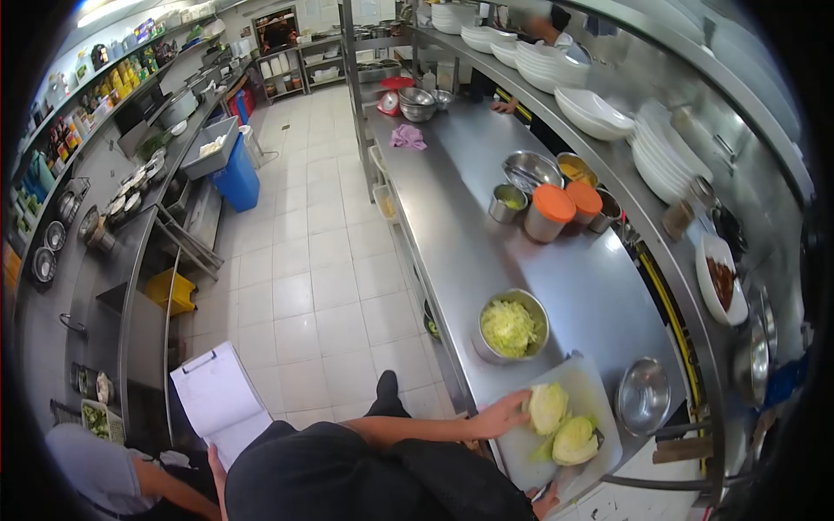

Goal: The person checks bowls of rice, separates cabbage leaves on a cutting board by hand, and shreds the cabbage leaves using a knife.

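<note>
A cabbage half [548, 408] lies on the white cutting board [521, 473], with my left hand [502, 416] gripping its side with bent fingers. Beside it, a second cabbage half [576, 440] rests with its pale cut face up. At the board's near edge is my right hand [546, 502], only partly visible. Its fingers are closed around something dark that I cannot make out. Just beyond the board stands a metal pot [486, 347] filled with shredded cabbage [509, 328].
A metal bowl [644, 396] sits right of the board. Orange-lidded containers [548, 214] and metal tins stand farther along the steel table [452, 208]. White dishes [592, 114] line the shelf above. At left, another person [95, 473] holds an open notebook [217, 395].
</note>
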The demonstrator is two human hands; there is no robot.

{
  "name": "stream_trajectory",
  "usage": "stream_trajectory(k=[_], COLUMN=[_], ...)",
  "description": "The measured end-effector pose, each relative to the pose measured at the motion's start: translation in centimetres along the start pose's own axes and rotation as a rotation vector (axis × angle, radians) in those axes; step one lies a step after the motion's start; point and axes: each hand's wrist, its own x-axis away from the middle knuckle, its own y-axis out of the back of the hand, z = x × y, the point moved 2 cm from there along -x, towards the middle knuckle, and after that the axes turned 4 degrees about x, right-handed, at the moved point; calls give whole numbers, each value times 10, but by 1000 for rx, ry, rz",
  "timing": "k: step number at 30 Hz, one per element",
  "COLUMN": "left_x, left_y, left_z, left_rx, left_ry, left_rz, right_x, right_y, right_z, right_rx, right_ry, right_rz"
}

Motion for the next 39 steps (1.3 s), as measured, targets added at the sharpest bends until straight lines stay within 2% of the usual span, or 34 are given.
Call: stream_trajectory(k=[1,2,4,5,6,7,8,9,10,11,12,14,15,17,19,21,22,23,25,26,28,31,32,33,35,36,38,39], left_x=[1,2,-4,-11,-15,-17,-18,-25,-33,-38,-42,-52,-54,-63,-72,-75,-76,-79,-82,-86,-89,-108,-123,-132,-131,-129,-120,-112], left_y=[8,17,37,62,89,110,125,145,168,192,215,260,277,316,358,402,421,439,471,489,529,605,642,677,755,789,840,863], left_z=[1,6,15,4,-19,-30,-25,-25,-30,-36,-44,-57,-51,-26,-13,-2,3,12,44,53,58,38,28,20,1,-25,-74,-91], left_rx=[64,62,-64,-61,79,222,248,252,250,244,242,336,331,482,496,673,775,773,1247,1278,1330,1498,1540,1588,1531,1491,1443,1173], left_ry=[53,44,-101,-110,71,255,127,123,111,103,108,111,110,147,180,293,384,378,477,590,555,396,322,255,7,-89,-209,-316], left_rz=[110,104,219,208,324,440,336,323,354,388,378,177,174,-151,-241,-519,-557,-565,-590,-512,-535,-550,-546,-544,-525,-538,-557,-670], right_x=[-33,-66,-82,-68,-48,-63,-88,-105,-105,-101,-96,-83,-78,-65,-62,-58,-58,-57,-53,-54,-49,-69,-77,-91,-111,-121,-146,-143], right_y=[-52,-108,-97,-34,52,38,17,3,6,4,-2,-26,-44,-64,-84,-95,-101,-108,-134,-154,-205,-273,-299,-318,-356,-398,-495,-491], right_z=[-70,-145,-117,-26,99,116,126,142,211,261,306,366,389,440,496,561,586,614,669,694,741,807,835,875,950,978,1038,1063], right_rx=[-195,-199,105,261,421,425,63,-298,-520,-525,-509,-560,-623,-595,-561,-698,-677,-659,-714,-724,-658,-762,-807,-817,-565,-578,-570,-563], right_ry=[203,211,278,307,335,348,269,186,224,230,279,314,299,367,439,908,1002,1095,1317,1317,1658,1751,1677,1693,1522,1535,796,818], right_rz=[-305,-311,-471,-549,-624,-628,-576,-504,-549,-539,-428,-186,-52,38,130,-57,-21,13,132,139,378,330,346,343,79,85,1210,1217])
